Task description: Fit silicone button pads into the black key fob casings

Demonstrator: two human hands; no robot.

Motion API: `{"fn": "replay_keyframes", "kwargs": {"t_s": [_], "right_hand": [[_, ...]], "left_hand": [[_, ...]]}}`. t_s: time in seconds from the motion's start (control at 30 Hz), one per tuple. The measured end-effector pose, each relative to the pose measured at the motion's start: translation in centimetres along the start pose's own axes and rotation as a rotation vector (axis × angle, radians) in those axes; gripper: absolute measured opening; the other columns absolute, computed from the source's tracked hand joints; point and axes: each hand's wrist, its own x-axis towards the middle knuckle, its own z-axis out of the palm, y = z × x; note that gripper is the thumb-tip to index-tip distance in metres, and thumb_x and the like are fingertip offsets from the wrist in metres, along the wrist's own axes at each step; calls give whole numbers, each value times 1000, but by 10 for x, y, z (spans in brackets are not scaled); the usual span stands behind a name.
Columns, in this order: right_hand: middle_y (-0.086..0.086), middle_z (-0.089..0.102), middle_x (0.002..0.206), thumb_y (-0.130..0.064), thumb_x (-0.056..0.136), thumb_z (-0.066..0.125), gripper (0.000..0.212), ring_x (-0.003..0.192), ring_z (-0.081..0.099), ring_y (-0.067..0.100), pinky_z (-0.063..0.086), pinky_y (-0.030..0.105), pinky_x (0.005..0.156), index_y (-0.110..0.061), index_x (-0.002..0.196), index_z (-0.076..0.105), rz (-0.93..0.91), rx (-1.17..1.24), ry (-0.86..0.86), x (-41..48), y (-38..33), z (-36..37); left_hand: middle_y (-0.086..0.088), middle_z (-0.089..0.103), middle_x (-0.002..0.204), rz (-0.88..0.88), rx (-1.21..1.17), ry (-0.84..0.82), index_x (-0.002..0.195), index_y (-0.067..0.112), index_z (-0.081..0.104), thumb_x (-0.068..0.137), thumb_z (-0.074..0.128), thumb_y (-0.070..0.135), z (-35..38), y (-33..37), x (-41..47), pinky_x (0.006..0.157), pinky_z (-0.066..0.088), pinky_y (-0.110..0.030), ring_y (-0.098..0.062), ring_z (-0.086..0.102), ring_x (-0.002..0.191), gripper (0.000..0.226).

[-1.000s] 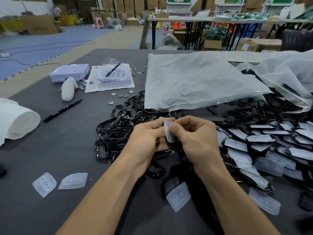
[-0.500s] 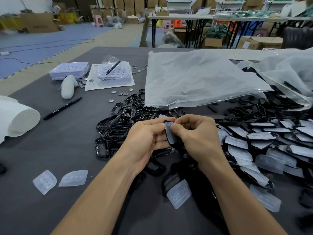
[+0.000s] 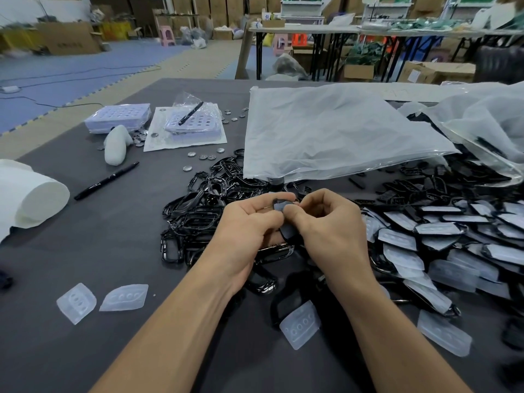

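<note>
Far left: a white roll point(image 3: 31, 194) lies on its side at the edge of the dark grey table point(image 3: 85, 350). Towards the front edge, a squarish clear pad point(image 3: 76, 303) and a leaf-shaped clear pad point(image 3: 124, 297) lie flat, just beside each other and apart from everything else.

Behind them: a black marker point(image 3: 106, 180) lies at an angle. Further back are a stack of perforated trays point(image 3: 119, 117) and a bagged tray point(image 3: 192, 123) with a pen on top. Small metal discs point(image 3: 202, 156) are scattered near both.

Centre left: a heap of empty black frames point(image 3: 204, 205) reaches up to the hands.

Centre: the left hand point(image 3: 243, 236) and the right hand point(image 3: 331, 231) meet above the heap. Both grasp one black key fob casing point(image 3: 286, 231), held clear of the table. The left thumb and curled fingers clamp its left side. The right thumb bears on the grey silicone button pad point(image 3: 280, 207) at the top of the casing; the right fingers curl behind it. How fully the pad is seated cannot be determined.

Below the hands: one loose clear pad point(image 3: 300, 324) lies between the forearms, touching a black casing.

Centre right, rear: a large translucent bag point(image 3: 334, 131) lies flat.

Right: fitted casings point(image 3: 425, 239) lie overlapped in rows, pad side up
</note>
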Motion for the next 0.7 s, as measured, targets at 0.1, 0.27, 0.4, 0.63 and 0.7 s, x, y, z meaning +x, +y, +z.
{"fn": "replay_keyframes", "kwargs": {"t_s": [0.1, 0.27, 0.4, 0.63, 0.7], "right_hand": [[-12, 71, 69, -48, 69, 74, 19, 62, 62, 5, 50, 34, 66, -34, 78, 67, 32, 64, -71, 2, -1, -1], [-9, 73, 70, -40, 66, 73, 14, 59, 62, 8, 58, 44, 70, -35, 79, 68, 32, 72, -139, 3, -4, -5], [-7, 75, 70, -26, 69, 76, 13, 62, 68, 8, 56, 37, 68, -34, 79, 73, 15, 85, -143, 2, -3, -7], [-5, 76, 71, -9, 74, 77, 19, 69, 73, 14, 59, 36, 70, -28, 77, 76, -24, 119, -146, 3, -2, -7], [-5, 76, 73, -14, 75, 76, 15, 67, 72, 11, 55, 29, 65, -28, 79, 77, -19, 146, -168, 2, -3, -6]], "left_hand": [[-10, 80, 101, 21, 20, 32, 105, 8, 77, 91, 53, -16, 0, 1, 0, 75, 63, -26, -17, 75, 86, 36], [-9, 80, 106, 28, 58, 53, 107, 12, 77, 94, 55, -8, -1, 6, 0, 64, 57, -20, -12, 73, 80, 32], [-16, 79, 91, 87, 219, 128, 101, 15, 80, 90, 66, -3, -3, 4, -1, 66, 57, -22, -17, 69, 74, 25], [-13, 79, 80, 90, 221, 221, 84, 15, 83, 88, 70, -4, -2, 5, 1, 60, 57, -20, -18, 73, 67, 23], [-11, 79, 78, 98, 190, 239, 79, 15, 83, 88, 69, -7, -3, 6, 1, 58, 57, -20, -17, 74, 64, 27]]}}
